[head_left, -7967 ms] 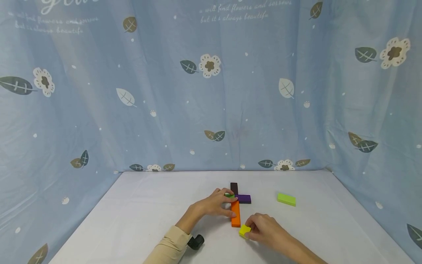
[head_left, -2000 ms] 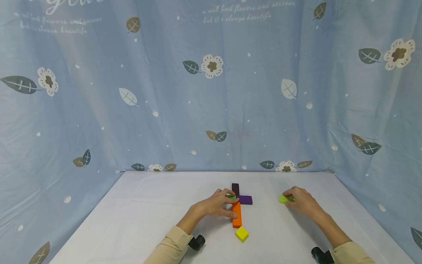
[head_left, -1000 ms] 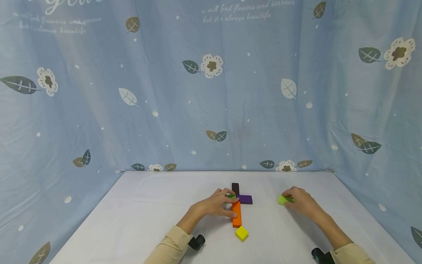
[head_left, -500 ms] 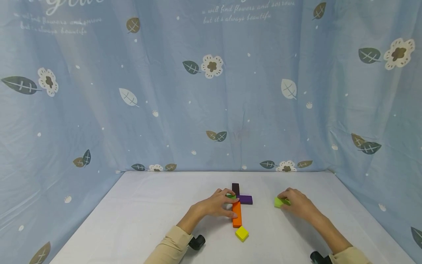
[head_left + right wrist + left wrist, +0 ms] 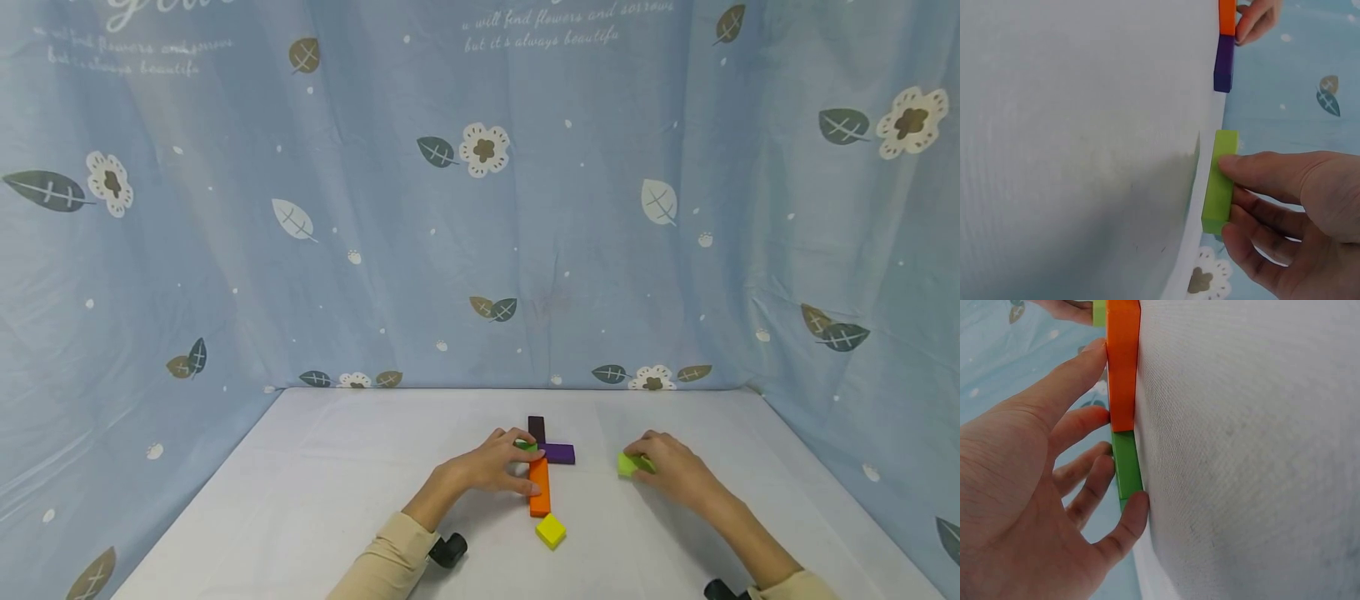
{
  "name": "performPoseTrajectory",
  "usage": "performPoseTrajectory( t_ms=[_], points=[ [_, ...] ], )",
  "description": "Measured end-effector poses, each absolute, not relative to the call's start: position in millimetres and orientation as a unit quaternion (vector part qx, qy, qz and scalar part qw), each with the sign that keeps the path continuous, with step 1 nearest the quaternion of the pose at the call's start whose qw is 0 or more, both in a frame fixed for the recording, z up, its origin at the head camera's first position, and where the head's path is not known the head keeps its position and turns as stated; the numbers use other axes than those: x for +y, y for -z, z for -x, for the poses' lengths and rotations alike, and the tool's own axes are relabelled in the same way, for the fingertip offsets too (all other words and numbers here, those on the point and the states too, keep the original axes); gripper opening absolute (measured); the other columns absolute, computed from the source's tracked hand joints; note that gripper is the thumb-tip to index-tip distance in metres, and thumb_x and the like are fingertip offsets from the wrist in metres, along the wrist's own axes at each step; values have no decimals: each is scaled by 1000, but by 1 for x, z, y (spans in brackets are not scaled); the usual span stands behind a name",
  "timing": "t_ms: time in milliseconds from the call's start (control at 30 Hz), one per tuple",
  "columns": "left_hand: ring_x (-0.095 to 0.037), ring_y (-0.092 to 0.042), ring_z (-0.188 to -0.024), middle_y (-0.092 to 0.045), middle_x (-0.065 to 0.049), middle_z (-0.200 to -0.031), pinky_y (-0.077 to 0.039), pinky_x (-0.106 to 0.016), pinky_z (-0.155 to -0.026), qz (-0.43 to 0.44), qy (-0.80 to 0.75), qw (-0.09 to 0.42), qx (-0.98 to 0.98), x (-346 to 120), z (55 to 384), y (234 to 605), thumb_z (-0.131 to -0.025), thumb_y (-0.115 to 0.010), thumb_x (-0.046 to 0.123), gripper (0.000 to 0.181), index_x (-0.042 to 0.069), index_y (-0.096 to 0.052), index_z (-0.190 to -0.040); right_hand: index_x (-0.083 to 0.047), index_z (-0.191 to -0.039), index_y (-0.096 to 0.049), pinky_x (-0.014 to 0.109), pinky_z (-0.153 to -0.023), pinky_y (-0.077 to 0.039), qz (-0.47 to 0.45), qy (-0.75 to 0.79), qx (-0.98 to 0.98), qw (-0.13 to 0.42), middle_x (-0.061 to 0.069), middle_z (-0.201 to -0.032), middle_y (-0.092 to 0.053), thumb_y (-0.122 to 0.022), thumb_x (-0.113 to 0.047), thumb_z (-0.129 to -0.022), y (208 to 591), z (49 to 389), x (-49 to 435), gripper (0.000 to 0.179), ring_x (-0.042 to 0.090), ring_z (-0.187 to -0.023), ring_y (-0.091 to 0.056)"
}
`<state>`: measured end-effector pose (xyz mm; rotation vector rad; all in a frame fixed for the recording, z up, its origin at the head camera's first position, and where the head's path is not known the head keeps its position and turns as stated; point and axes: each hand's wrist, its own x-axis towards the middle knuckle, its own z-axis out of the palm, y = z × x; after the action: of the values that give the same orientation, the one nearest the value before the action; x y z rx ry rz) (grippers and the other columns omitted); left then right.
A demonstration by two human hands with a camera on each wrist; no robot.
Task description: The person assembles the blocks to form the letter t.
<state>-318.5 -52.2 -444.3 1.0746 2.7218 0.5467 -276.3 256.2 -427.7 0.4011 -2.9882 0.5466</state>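
Note:
My left hand (image 5: 487, 463) rests on a cross of wooden blocks, fingers spread and lightly bent. In the left wrist view its thumb is at the orange block (image 5: 1124, 369) and its little finger at the end of the green block (image 5: 1126, 465). The cross also has a dark, almost black block (image 5: 536, 429) at the far arm and a purple block (image 5: 558, 454) pointing right. My right hand (image 5: 678, 471) pinches a lime-green block (image 5: 1218, 181) between thumb and fingers, to the right of the cross.
A yellow block (image 5: 551, 531) lies turned cornerwise just below the orange one. The white table (image 5: 337, 467) meets a blue leaf-print curtain (image 5: 375, 250) at the back and sides. Black wrist cameras, one seen as a dark cylinder (image 5: 452, 550), sit under both sleeves.
Over the last second the right hand has carried the lime-green block left and slightly nearer. Earlier that hand held the yellow block, since released below the orange one. The left hand has stayed put.

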Motion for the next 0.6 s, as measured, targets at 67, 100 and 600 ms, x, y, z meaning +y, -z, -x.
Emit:
performPoseTrajectory(
  t_ms=[67,100,600],
  points=[
    [-19,-39,-126,-41,2,-150,-41,-30,-101,-359,-181,81,912,-52,319,445,-86,-71,50,65,23,-53,-142,-2,-104,-74,46,-84,-54,-132,-175,-975,37,5,-98,-67,-79,-5,-77,428,276,254,28,21,-91,-63],
    [-19,-39,-126,-41,2,-150,-41,-30,-101,-359,-181,80,912,-52,319,445,-86,-71,50,65,23,-53,-142,-3,-104,-74,46,-84,-54,-131,-174,-975,36,4,-98,-67,-79,-5,-77,428,276,253,28,21,-92,-63],
    [-18,-39,-125,-41,3,-150,-42,-31,-101,-355,-181,82,914,-52,318,444,-85,-71,51,66,23,-53,-142,-7,-101,-76,39,-82,-54,-155,-178,-971,38,-2,-96,-67,-80,-6,-76,423,265,236,25,15,-90,-59]
  ],
)
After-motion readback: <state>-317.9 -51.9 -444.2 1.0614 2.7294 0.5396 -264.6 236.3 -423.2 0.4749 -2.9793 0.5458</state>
